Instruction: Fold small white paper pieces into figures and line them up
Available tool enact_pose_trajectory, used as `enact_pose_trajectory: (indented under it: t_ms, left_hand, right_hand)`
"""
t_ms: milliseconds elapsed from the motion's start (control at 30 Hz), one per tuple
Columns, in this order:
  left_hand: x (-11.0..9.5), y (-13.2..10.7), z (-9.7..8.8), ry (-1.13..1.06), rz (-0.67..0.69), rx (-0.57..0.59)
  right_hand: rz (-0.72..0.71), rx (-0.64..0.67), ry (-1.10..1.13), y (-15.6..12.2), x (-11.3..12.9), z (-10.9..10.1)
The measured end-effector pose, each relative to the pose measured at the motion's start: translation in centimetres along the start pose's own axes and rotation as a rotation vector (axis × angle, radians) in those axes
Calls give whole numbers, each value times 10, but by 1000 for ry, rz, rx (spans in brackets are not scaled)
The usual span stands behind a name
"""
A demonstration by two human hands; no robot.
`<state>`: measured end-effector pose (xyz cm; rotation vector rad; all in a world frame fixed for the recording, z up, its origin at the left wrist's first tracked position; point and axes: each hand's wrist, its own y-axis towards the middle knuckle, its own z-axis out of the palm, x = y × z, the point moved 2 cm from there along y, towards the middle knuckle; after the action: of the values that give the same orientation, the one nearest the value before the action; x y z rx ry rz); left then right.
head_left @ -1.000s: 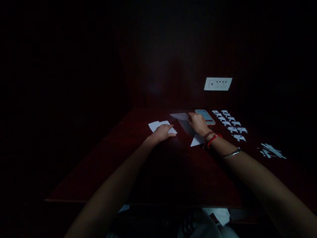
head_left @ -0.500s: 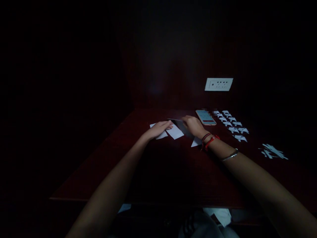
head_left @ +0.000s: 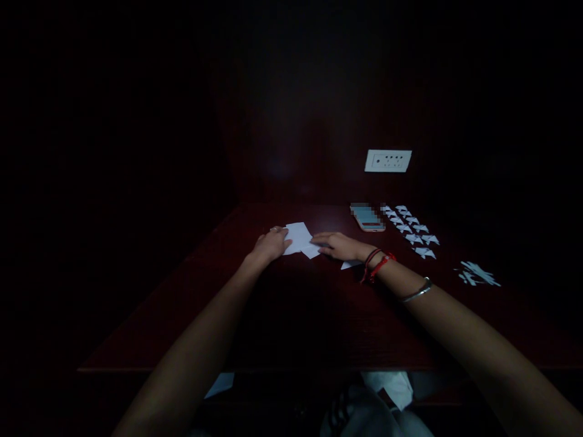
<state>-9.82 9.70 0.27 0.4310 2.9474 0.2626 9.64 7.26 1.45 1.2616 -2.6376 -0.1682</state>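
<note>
A white sheet of paper (head_left: 300,238) lies folded on the dark red table (head_left: 291,315). My left hand (head_left: 271,244) rests on its left edge, fingers lying flat against it. From the right, my right hand (head_left: 339,246) presses flat on the paper with fingers stretched out. Red thread bands and a metal bangle circle my right wrist. A small white paper corner (head_left: 350,264) shows under that wrist.
A phone (head_left: 368,218) lies beyond my right hand. Several small folded white paper pieces (head_left: 410,230) stand in rows to its right, and a pile of paper scraps (head_left: 476,274) lies further right. A white wall socket (head_left: 388,161) sits on the dark back wall.
My right hand brought the lifted flap of paper down and leftwards, and now presses it flat. My left hand slid slightly left along the sheet. The camera shifted a little.
</note>
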Motion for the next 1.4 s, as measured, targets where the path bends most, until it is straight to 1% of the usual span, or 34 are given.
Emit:
enact_pose_trajectory:
  t_ms: [100,167,200,233,267,333,400,467,600,667,733,867,967,1100,1233,1333,1400]
  left_hand:
    - [-22,-8,-13,20,36,-109]
    - [-44,-15,-16,15,98,-148]
    - [-57,-19,-15,-1,198,-173]
    - [-69,-23,-12,-33,320,-169]
    - [-82,-27,-8,-71,439,-136]
    - [-101,-35,2,-134,622,-31]
    - [-112,-41,9,-173,733,63]
    - [-116,-43,11,-200,775,107]
    - [-114,-42,6,-280,816,143]
    - [-114,-41,5,-335,849,165]
    - [-115,-40,7,-371,871,165]
    - [-117,-39,18,-349,847,92]
    - [-118,-40,23,-275,850,82]
    - [-120,-44,22,-175,876,49]
    - [-124,-48,19,-82,860,-3]
    - [-128,-52,20,-45,862,-7]
    - [-129,-54,20,-41,860,-9]
  right_hand:
    - [83,-99,-6,-29,-12,-17]
    - [134,-69,28,-56,-22,-24]
    - [148,-24,52,-70,-26,-25]
    - [159,25,76,-83,-29,-25]
    - [168,60,92,-95,-32,-24]
    - [168,74,109,-112,-33,-20]
    - [174,20,112,-120,-34,-16]
    - [187,-59,117,-122,-34,-14]
    - [199,-184,199,-120,-34,-10]
    - [236,-228,246,-120,-35,-8]
    - [303,-257,248,-122,-36,-5]
    - [420,-250,187,-122,-35,-1]
    - [440,-237,161,-119,-31,-1]
    - [457,-227,155,-119,-28,-4]
    - [508,-186,176,-122,-33,-4]
    - [558,-160,207,-123,-37,-3]
    - [564,-150,210,-122,-37,-2]
